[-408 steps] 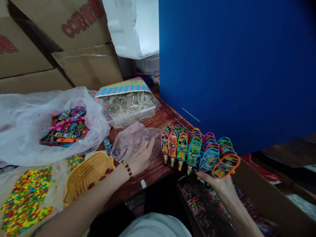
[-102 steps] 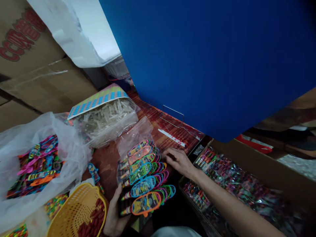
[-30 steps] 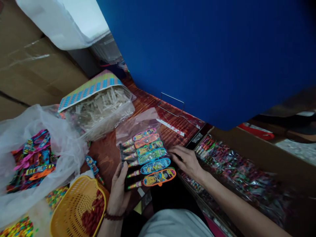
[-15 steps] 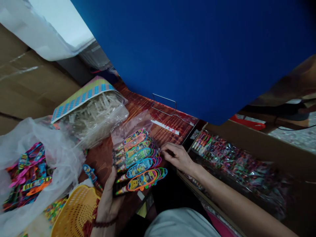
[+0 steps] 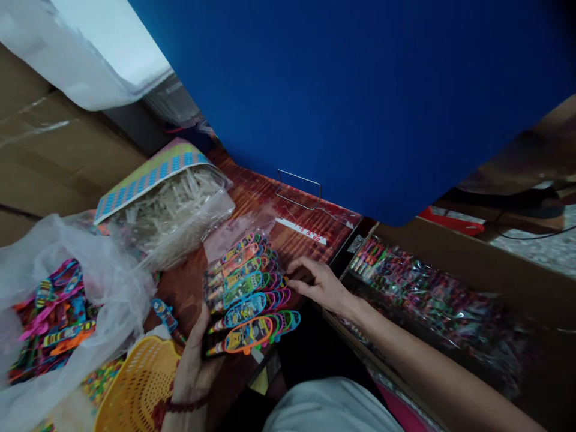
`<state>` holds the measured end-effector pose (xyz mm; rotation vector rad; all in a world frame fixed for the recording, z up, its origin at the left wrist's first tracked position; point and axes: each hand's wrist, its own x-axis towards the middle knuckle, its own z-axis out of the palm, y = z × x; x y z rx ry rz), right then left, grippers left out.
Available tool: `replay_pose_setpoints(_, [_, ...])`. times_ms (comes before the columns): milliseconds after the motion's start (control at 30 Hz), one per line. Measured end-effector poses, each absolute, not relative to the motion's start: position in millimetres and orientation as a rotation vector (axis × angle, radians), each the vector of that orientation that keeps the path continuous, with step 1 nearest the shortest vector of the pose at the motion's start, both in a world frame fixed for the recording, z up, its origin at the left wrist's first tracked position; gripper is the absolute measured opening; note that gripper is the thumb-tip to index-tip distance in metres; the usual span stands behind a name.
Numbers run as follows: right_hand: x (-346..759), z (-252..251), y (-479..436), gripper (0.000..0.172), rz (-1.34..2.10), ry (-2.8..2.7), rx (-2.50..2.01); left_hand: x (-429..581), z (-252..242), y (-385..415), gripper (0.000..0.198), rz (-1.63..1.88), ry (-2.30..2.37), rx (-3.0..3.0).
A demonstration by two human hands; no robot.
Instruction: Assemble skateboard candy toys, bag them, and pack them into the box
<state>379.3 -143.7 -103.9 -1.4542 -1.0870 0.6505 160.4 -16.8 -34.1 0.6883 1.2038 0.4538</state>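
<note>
Several rows of colourful toy skateboards, with striped tips at their left ends, form one pack over the table's front edge. My left hand is closed around the lower left side of this pack and holds it tilted; its fingertips are hidden underneath. At the pack's right edge is my right hand, thumb and forefinger bent and slightly apart by the board ends. No object shows between them. Clear plastic film lies at the far end of the pack.
At left are a translucent bag of loose toy skateboards, a yellow basket and a bag of clear plastic pieces. One loose skateboard lies on the table. Bagged packs fill a carton at right. A blue panel stands ahead.
The pack has shifted slightly left and its boards face me a little differently. My right hand has moved slightly left, and its thumb and forefinger have parted.
</note>
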Motion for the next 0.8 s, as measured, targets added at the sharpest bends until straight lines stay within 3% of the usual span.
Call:
replay_pose_setpoints(167, [374,-94,-132,0.013,0.695,-1.021,-1.464,163,-34,-17,0.028,0.472,1.182,0.633])
replay_pose_setpoints(333, [377,-88,-126,0.017,0.816,-0.909,-1.366,162,-35,-17,0.033,0.483,1.149,0.612])
replay_pose_setpoints(567, [391,-100,-132,0.009,0.503,-1.274,-1.575,160,-38,-13,0.037,0.521,1.172,0.551])
replay_pose_setpoints(800, [373,-108,-144,0.01,0.508,-1.17,-1.548,165,-39,-13,0.031,0.531,1.139,0.592])
